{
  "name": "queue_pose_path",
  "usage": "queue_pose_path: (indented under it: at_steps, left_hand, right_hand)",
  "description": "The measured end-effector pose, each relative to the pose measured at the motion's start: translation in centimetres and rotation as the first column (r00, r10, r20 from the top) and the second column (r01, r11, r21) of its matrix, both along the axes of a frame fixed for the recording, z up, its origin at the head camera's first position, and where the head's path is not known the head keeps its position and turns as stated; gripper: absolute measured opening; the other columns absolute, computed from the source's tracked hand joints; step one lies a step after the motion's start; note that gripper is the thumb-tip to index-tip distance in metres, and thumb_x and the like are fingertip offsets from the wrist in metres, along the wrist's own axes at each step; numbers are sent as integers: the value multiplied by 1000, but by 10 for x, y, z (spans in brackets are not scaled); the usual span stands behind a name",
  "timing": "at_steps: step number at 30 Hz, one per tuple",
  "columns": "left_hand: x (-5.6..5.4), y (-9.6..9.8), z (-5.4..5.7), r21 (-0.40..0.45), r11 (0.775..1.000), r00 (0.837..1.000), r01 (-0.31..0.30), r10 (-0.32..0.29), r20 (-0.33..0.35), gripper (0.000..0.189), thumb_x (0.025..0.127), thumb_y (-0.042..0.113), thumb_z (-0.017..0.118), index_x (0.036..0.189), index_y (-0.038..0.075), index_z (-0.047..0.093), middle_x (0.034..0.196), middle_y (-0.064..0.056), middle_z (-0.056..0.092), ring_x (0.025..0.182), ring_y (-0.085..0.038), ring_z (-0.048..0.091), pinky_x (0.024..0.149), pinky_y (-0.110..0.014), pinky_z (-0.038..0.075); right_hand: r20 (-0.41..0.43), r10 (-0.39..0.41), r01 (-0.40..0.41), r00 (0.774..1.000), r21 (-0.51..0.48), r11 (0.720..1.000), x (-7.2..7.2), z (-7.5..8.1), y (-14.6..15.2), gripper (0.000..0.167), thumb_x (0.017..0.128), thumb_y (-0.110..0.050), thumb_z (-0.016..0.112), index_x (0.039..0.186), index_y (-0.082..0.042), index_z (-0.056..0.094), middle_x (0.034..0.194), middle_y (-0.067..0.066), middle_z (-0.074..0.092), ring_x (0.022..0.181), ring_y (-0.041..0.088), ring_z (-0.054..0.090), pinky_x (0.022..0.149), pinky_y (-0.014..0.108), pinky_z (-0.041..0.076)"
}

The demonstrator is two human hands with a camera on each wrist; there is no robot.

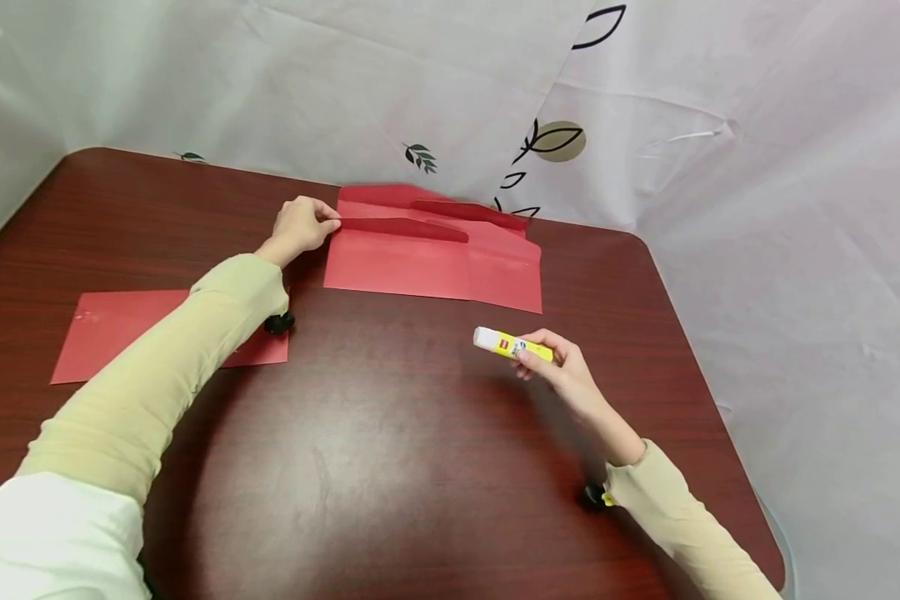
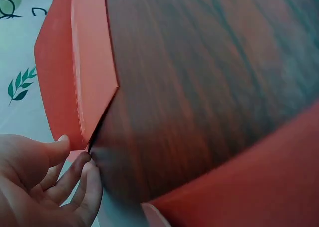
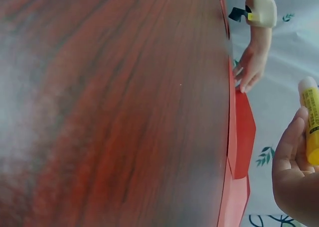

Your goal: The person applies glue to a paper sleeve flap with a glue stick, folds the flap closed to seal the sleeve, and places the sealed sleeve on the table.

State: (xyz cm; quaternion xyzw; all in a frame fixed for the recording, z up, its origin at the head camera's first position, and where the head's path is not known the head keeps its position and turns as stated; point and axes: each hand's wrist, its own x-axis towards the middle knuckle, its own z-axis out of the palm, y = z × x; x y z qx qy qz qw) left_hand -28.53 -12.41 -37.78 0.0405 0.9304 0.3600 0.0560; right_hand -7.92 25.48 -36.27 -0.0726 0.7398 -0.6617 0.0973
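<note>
At the back of the table, my left hand (image 1: 300, 225) pinches the left corner of a red envelope (image 1: 397, 262) by its raised flap. In the left wrist view, the thumb and fingers (image 2: 82, 174) meet at that corner. This envelope overlaps other red envelopes (image 1: 506, 275) with flaps standing up. My right hand (image 1: 570, 375) holds a yellow glue stick (image 1: 513, 343) above the table, in front of the envelopes. The glue stick's white end points left, and in the right wrist view the glue stick (image 3: 311, 117) is partly cut off by the frame edge.
Another red envelope (image 1: 120, 325) lies flat at the left, partly hidden under my left forearm. The dark brown wooden table (image 1: 390, 433) has rounded corners. A white sheet with leaf prints (image 1: 420, 157) hangs close behind its back edge and along the right side.
</note>
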Motion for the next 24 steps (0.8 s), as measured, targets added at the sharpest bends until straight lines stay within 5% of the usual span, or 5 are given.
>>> queue_pose_path:
  at_steps: [4, 10, 16, 24]
  left_hand:
    - [0, -1, 1, 30, 1000, 1000, 3, -3, 11, 33, 99, 23, 51, 119, -1, 64, 115, -23, 63, 103, -35, 53, 87, -43, 44]
    - [1, -3, 3, 116, 993, 997, -20, 10, 82, 32, 99, 22, 50, 120, 0, 61, 107, -19, 64, 65, -6, 57, 61, -17, 46]
    - [1, -2, 3, 234, 972, 990, -35, 2, 138, 32, 100, 21, 47, 124, -1, 54, 115, -19, 60, 66, 1, 55, 62, -14, 52]
    - [-1, -2, -2, 287, 957, 988, -45, 0, 155, 28, 102, 21, 43, 122, 2, 49, 102, -9, 53, 63, -5, 47, 56, -16, 43]
  right_hand:
    - [8, -7, 7, 1000, -2, 1000, 1, -1, 1, 18, 92, -2, 59, 99, -18, 64, 78, -2, 71, 64, 9, 63, 62, 21, 54]
    - [22, -20, 20, 1000, -3, 1000, 1, -1, 0, 17, 94, -3, 57, 99, -18, 63, 78, -5, 70, 64, 7, 61, 61, 20, 53]
    - [25, -26, 26, 999, 2, 1000, -1, -3, 1, 13, 95, -5, 56, 99, -16, 62, 78, -2, 69, 65, 8, 63, 62, 21, 53]
    - [44, -62, 62, 997, 1, 998, -11, 0, -3, 10, 97, -7, 53, 101, -14, 58, 86, -1, 67, 74, 7, 66, 74, 22, 56]
